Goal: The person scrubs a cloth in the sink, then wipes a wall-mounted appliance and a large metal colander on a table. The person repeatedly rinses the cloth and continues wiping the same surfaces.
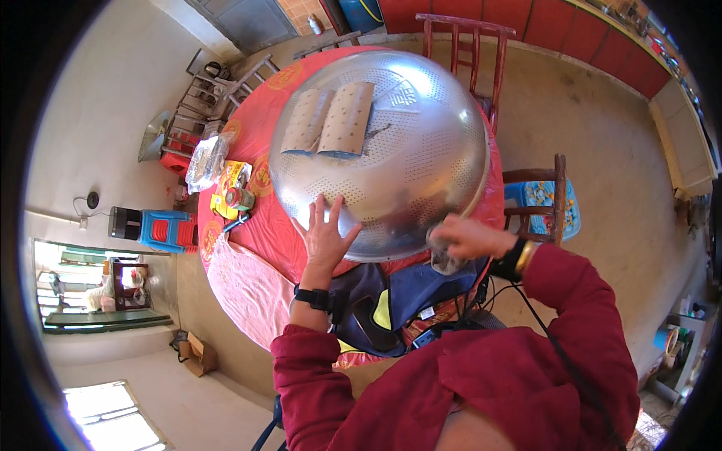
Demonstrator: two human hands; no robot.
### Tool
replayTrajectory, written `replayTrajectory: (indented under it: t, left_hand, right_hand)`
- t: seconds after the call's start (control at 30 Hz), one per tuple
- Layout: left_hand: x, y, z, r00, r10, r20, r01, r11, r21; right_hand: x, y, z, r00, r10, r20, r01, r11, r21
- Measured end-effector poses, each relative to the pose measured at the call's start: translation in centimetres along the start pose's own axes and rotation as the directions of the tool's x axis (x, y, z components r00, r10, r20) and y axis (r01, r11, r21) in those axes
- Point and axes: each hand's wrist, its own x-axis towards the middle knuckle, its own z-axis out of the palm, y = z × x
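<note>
A large perforated stainless-steel basin (428, 141), seemingly a colander, lies dome-up before me. My left hand (329, 234) rests with spread fingers on its near-left surface, gripping nothing. At the near-right rim, my right hand (459, 237) is closed and blurred around a crumpled grey cloth (447, 262). On top of the dome lies a two-panel brown sheet (345, 118), dotted with small dark marks and curved along its middle. Beneath the basin is a round table covered in red plastic (262, 225). Part of the grey cloth is hidden by my right hand.
A pink towel (248, 293), a lidded jar (240, 198), a yellow packet (231, 180) and a clear plastic bag (206, 160) lie left. Dark blue fabric (417, 284) and a phone (372, 324) are near me. Wooden chairs (555, 197) stand around the table.
</note>
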Motion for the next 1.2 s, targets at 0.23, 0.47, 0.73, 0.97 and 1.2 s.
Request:
replayTrajectory:
  t: [0.23,0.47,0.73,0.97,1.2]
  left_hand:
    - [0.7,1.8,-0.4,0.998,-0.019,0.058,0.011,0.99,0.138]
    - [0.9,2.2,-0.9,0.996,-0.021,0.081,0.014,0.996,0.092]
    - [1.3,2.4,-1.3,0.991,-0.059,0.118,0.056,0.998,0.031]
    - [3.1,8.4,-1.1,0.995,-0.039,0.094,0.017,0.973,0.23]
    - [3.1,10.0,0.2,0.992,-0.048,0.113,0.03,0.987,0.16]
  right_hand:
    - [4.4,4.5,-8.9,0.786,-0.015,-0.618,-0.149,0.966,-0.213]
    - [2.3,3.6,-2.1,0.939,-0.126,-0.32,-0.055,0.864,-0.501]
    - [-3.4,5.3,-1.6,0.979,0.148,0.14,-0.156,0.987,0.044]
    - [2.8,3.2,-6.4,0.872,-0.166,-0.46,0.057,0.969,-0.242]
    - [-0.6,9.1,-6.3,0.885,-0.168,-0.434,-0.028,0.911,-0.41]
